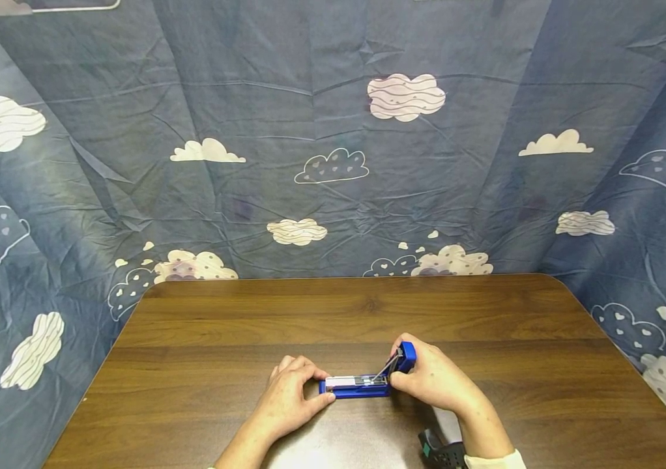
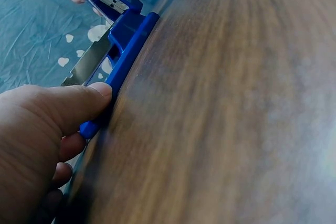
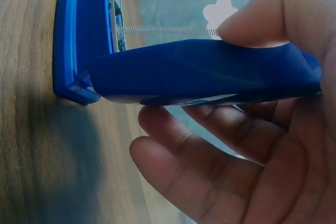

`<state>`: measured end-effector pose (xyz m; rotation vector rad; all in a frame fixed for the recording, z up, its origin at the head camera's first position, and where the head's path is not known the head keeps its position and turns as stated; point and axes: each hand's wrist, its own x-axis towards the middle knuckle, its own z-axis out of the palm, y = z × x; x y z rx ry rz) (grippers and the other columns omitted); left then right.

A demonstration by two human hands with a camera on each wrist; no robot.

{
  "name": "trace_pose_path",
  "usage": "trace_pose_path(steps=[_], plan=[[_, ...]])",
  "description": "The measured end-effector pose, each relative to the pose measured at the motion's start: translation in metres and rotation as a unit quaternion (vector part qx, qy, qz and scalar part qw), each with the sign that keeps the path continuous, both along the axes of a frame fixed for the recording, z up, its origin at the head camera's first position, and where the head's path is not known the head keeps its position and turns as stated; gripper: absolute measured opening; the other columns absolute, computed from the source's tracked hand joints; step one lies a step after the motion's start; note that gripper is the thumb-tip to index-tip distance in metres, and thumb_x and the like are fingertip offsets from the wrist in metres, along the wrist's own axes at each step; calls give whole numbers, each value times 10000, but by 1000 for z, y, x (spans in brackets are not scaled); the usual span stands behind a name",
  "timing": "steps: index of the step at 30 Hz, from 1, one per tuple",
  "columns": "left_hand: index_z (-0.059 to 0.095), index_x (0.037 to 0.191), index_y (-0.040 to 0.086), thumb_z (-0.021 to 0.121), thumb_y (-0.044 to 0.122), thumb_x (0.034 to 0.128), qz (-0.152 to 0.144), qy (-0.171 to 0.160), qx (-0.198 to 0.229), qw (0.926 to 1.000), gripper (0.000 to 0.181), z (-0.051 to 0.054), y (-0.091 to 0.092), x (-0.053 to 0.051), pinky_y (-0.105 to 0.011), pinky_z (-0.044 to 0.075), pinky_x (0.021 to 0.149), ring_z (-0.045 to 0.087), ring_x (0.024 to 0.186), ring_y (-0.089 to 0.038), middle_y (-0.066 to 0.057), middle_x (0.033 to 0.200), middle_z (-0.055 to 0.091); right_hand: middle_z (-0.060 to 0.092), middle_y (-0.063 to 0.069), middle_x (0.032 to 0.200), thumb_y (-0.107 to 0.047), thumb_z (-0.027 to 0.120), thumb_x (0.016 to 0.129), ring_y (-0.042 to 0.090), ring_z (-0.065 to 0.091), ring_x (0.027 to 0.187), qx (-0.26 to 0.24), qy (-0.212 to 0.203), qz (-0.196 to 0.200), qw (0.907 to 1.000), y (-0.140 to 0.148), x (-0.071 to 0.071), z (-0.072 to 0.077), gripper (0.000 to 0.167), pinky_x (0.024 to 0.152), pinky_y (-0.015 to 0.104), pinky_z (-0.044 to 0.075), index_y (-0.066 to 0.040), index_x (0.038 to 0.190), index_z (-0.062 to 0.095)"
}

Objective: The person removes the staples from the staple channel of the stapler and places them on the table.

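A blue stapler [image 1: 361,393] lies on the table with its top cover [image 3: 205,72] swung up at the right end; the metal magazine [image 1: 341,382] shows. A thin spring [image 3: 165,30] stretches between magazine and cover in the right wrist view. My left hand [image 1: 290,398] pinches the left end of the base [image 2: 128,59] between thumb and fingers. The raised cover is gripped by my right hand [image 1: 441,381], thumb on one side and fingers on the other. Whether staples lie in the magazine I cannot tell.
The brown wooden table [image 1: 221,326] has rounded far corners. Behind it hangs a blue curtain [image 1: 286,98] with cloud prints. A black strap with a green patch [image 1: 425,449] is by my right wrist, near a pale sleeve [image 1: 497,461].
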<state>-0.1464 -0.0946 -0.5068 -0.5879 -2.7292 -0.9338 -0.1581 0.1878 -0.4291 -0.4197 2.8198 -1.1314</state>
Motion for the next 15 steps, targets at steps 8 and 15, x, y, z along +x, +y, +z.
trace_pose_path(steps=[8,15], plan=[[796,1037,235,901,356,813,15,-45,-38,10000,276,0,0,-1,-344,443,869,535,976,-74,150,973,688,660,-70,830,-128,799,742,80,539,742,-18,15,39,10000,4,0,-1,281,652,247,429,-196,956,630],[795,1039,236,897,357,818,13,-72,-68,9999,272,0,0,-1,-357,449,885,542,991,-84,148,983,689,677,-66,842,-131,805,747,86,552,748,-21,6,62,10000,8,-1,-1,274,659,246,438,-197,956,641]])
